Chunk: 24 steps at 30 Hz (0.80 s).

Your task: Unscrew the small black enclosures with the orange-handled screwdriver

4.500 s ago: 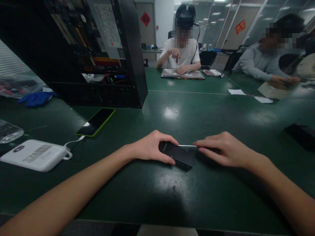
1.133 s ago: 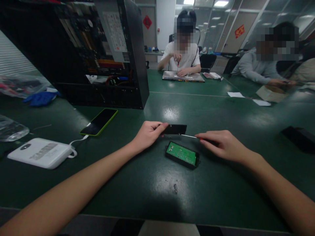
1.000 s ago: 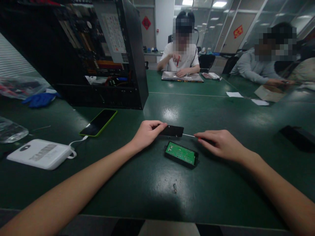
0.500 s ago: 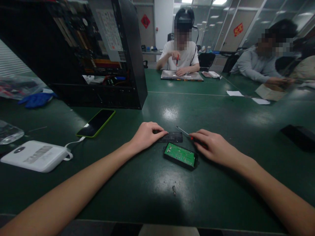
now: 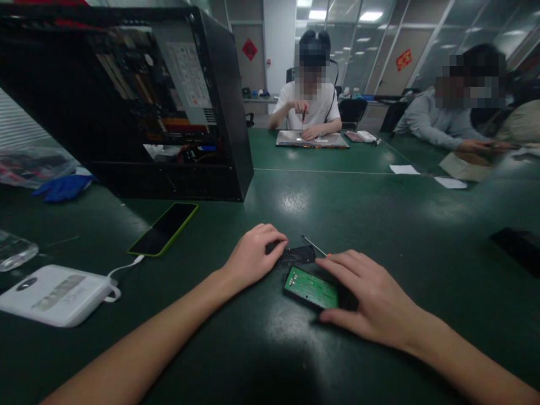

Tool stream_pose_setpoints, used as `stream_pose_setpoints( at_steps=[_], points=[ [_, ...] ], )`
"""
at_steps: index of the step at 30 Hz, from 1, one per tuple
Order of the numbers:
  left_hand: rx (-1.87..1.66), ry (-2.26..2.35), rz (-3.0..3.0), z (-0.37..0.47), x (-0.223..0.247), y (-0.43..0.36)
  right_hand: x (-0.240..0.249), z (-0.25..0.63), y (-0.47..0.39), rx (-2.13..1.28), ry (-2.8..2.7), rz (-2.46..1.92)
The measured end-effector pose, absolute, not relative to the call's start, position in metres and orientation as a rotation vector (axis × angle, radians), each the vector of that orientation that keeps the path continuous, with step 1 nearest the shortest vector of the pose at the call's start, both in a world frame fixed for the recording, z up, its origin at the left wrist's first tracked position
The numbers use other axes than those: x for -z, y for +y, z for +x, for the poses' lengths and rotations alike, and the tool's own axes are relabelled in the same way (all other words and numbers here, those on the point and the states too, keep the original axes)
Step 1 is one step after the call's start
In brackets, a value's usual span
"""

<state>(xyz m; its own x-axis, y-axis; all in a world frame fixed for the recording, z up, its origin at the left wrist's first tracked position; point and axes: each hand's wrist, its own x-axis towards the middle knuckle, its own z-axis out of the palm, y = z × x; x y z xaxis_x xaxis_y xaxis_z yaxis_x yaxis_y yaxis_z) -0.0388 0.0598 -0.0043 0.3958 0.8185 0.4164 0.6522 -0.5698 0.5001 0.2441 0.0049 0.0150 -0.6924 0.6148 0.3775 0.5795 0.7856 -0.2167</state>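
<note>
My left hand (image 5: 258, 253) is closed in a pinch, thumb against fingertips, at the left end of a thin black plastic cover (image 5: 300, 255). Whatever is in the pinch is too small or hidden to name. My right hand (image 5: 371, 295) is spread, thumb and fingers apart around the right end of a black case holding a green circuit board (image 5: 313, 288). Contact between that hand and the case cannot be made out. Beyond the fingers lies a screwdriver (image 5: 314, 246); its thin metal shaft shows, while its red handle is mostly hidden behind the hand.
An open computer tower (image 5: 228, 118) stands at the back left. Before it lie a phone in a green case (image 5: 164, 229) and a white power bank (image 5: 59, 295), joined by a cable. A dark object (image 5: 517, 247) is at right. Across the green table (image 5: 358, 208), a person (image 5: 310, 104) works on a flat panel.
My right hand has let go of the screwdriver and opened out around the circuit board case. My left hand stays pinched by the cover. The view has tilted up slightly.
</note>
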Motion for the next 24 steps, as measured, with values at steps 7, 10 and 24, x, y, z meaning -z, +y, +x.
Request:
stream_pose_setpoints(
  at_steps=[7,10,24],
  points=[
    [-0.967,1.277,2.374,-0.034,0.004,0.055,-0.007,0.225,-0.007,-0.346,-2.499,-1.022],
    [-0.986,1.249,2.382,-0.032,0.004,0.054,-0.009,0.222,-0.01,-0.416,-2.456,-1.066],
    [-0.88,1.296,2.497,-0.035,0.003,0.056,-0.022,0.407,-0.048,0.263,-1.877,-1.756]
  ],
)
